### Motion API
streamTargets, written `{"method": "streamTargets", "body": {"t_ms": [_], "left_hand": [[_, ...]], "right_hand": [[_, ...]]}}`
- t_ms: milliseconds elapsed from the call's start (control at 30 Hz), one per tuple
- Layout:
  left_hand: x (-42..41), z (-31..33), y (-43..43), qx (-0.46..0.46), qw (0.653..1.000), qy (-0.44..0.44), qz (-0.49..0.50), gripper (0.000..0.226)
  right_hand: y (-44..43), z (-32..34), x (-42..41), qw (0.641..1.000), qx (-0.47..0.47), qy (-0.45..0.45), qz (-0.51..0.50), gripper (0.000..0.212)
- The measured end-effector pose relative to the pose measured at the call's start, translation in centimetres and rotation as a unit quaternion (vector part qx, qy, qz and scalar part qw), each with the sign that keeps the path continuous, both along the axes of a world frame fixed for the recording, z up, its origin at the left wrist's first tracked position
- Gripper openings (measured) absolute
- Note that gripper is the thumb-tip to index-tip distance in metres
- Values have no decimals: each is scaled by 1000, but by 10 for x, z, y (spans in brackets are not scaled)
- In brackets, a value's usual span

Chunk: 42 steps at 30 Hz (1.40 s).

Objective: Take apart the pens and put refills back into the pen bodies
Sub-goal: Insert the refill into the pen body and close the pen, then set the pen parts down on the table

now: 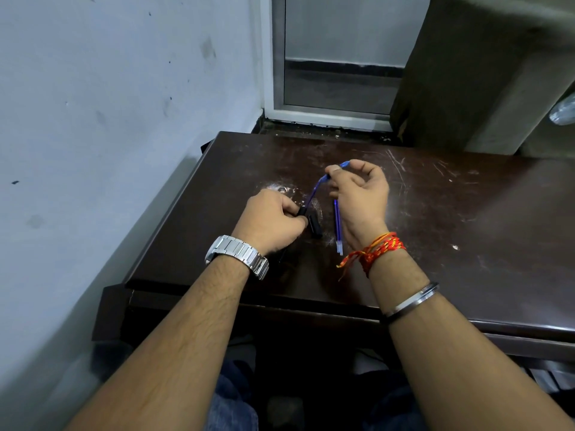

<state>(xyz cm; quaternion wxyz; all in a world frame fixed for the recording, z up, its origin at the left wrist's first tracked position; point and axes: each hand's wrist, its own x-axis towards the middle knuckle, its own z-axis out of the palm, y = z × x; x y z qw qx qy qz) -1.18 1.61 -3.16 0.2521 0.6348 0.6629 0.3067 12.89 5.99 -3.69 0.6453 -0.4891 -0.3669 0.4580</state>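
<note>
Both forearms extended over the dark worktop (pixel 435 213). Left hand (pixel 273 219) was clamped on black pen bodies (pixel 311 220). Right hand (pixel 357 197) pinched a blue refill (pixel 314 192) entering one body, with spare refills (pixel 337 227) tucked under its palm.

Wall (pixel 109 119) crowds table (pixel 466 228) left; right half open.

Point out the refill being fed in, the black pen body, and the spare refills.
blue refill (pixel 312 195), head view, mid-shaft between the hands
black pen body (pixel 302 211), head view, open end
spare refills (pixel 337 225), head view, middle of the shafts
</note>
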Motion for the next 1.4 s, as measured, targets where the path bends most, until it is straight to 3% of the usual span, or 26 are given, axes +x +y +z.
{"method": "streamTargets", "body": {"t_ms": [67,133,267,433,533,833,1000,1067,1167,1267,1400], "left_hand": [[-3,-1,2,5,999,-6,37,12],[-5,-2,4,18,995,-31,89,13],[-4,-4,5,21,990,-48,131,16],[1,-6,5,1,992,-46,120,13],[2,-7,5,-2,992,-45,114,13],[3,-7,5,-4,994,-30,102,16],[3,-7,4,-6,995,-14,94,20],[3,-5,4,4,996,-6,88,19],[5,-3,3,16,997,-10,69,17],[5,-4,2,37,998,-6,60,20],[6,-5,2,40,998,-3,49,14]], "right_hand": [[1,-1,6,998,-8,-44,-39,25],[0,-4,10,987,-38,-151,-23,21],[-5,-10,7,912,-94,-394,65,7],[-6,-11,1,859,-134,-488,78,20],[-2,-13,0,845,-155,-506,82,16],[1,-16,2,840,-156,-514,80,21],[-3,-14,1,861,-113,-494,41,32],[-4,-11,0,893,-88,-440,35,38],[-6,-6,-4,945,-96,-284,131,41],[-7,-8,-7,954,-77,-225,181,27],[-5,-9,-5,968,-47,-196,153,24]]}}
